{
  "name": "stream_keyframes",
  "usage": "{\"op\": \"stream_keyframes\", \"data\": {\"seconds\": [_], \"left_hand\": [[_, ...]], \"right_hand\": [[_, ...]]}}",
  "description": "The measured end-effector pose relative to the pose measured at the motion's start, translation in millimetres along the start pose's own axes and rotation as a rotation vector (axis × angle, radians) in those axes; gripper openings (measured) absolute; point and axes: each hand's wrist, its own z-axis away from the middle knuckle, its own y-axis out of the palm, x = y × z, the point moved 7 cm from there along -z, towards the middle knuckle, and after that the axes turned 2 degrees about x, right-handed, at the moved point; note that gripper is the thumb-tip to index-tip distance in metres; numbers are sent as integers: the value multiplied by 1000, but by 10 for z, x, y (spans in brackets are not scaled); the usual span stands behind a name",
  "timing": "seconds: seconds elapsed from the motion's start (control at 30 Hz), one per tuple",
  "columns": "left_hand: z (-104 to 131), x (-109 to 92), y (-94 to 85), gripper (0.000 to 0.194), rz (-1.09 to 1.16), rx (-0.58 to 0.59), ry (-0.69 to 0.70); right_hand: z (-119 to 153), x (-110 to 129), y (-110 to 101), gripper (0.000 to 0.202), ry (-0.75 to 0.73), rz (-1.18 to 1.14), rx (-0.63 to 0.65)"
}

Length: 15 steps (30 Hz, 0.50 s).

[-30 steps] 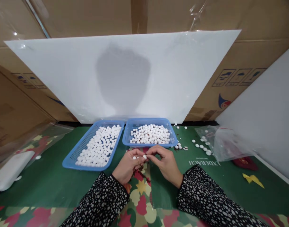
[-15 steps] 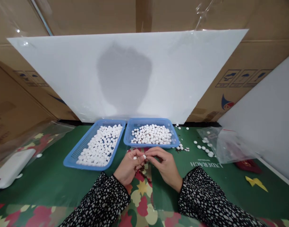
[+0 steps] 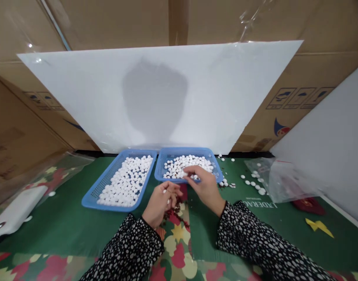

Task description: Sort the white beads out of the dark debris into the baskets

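My left hand (image 3: 160,203) is curled above the green sheet, in front of the gap between two blue baskets. Small white round pieces show between its fingers. At the near rim of the right blue basket (image 3: 160,171), my right hand (image 3: 204,185) pinches a white round piece (image 3: 185,174) between thumb and fingertips. That basket holds a heap of white round pieces (image 3: 179,166). A second, left blue basket (image 3: 93,195) holds many more of them, spread over its floor. Dark reddish-brown crumbs (image 3: 177,214) lie beneath and beside my left hand.
Loose white pieces (image 3: 255,185) lie right of the baskets, near a clear plastic bag (image 3: 287,181). Yellow scraps (image 3: 319,226) are at the right. A white handled object (image 3: 18,210) is at the left. Behind stands a white board (image 3: 211,97) against cardboard boxes (image 3: 328,31).
My hands were together, fingertips meeting at a white piece. Now they are apart: my right hand has moved forward to the right basket, while my left has turned and curled slightly.
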Motion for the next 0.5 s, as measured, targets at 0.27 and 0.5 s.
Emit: {"op": "stream_keyframes", "data": {"seconds": [0.27, 0.5], "left_hand": [[29, 77, -32, 26, 170, 56, -164], [54, 70, 16, 23, 233, 112, -159]], "right_hand": [[351, -30, 202, 10, -189, 226, 423], [528, -122, 347, 5, -115, 360, 561]]}}
